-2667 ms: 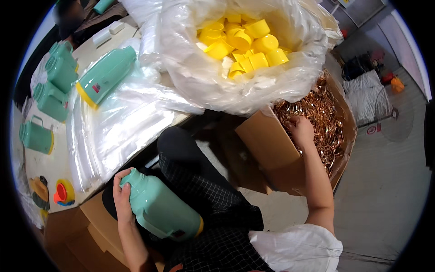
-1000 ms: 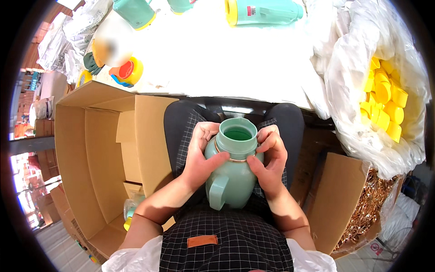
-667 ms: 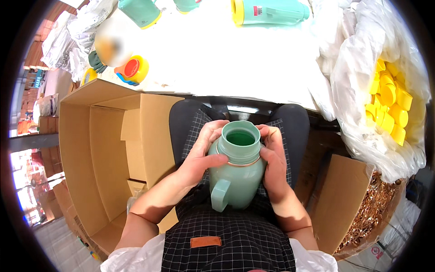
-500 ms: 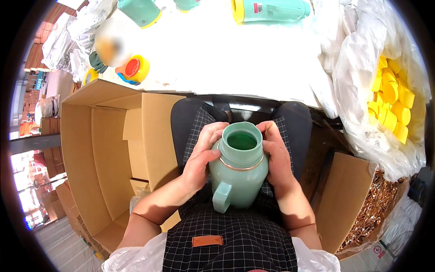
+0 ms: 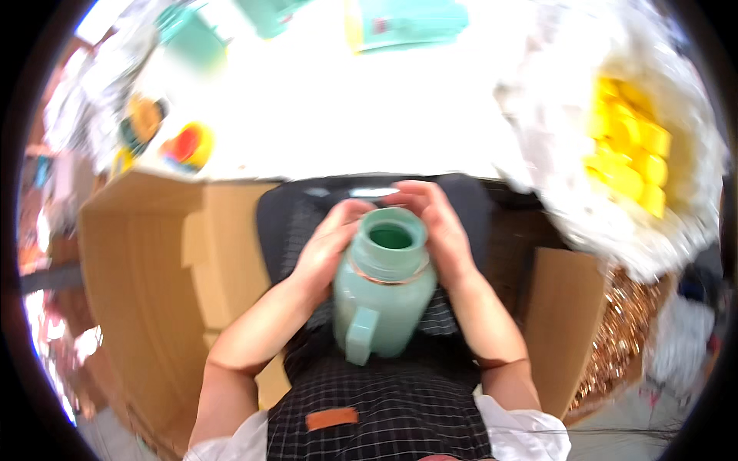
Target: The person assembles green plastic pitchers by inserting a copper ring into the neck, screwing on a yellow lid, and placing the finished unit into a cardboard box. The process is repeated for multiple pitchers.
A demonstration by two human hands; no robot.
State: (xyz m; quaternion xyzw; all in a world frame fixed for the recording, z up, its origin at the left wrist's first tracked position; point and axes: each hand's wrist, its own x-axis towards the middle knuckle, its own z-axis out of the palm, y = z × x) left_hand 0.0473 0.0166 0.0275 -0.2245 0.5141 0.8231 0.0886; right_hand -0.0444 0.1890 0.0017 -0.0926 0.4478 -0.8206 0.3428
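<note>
A pale green jug (image 5: 384,307) with a side handle stands upright in my lap, its neck uncapped and a thin copper-coloured ring round its shoulder. Through the mouth a dark green inside shows. My left hand (image 5: 329,250) is closed round the jug's left shoulder. On the other side my right hand (image 5: 444,234) curves round the jug's right shoulder, its fingers reaching over behind the neck. The far fingertips of both hands are partly hidden by the neck, and motion blurs them.
More green jugs (image 5: 407,23) lie along the far side of the white table (image 5: 346,115). An open cardboard box (image 5: 138,284) stands left. At right are a plastic bag (image 5: 538,154) of yellow caps (image 5: 626,146) and a box of shiny copper-coloured rings (image 5: 615,338).
My right hand's fingers have moved up and inward behind the neck. The jug stays between my hands. The whole view has shifted and blurred, so the surroundings appear further left.
</note>
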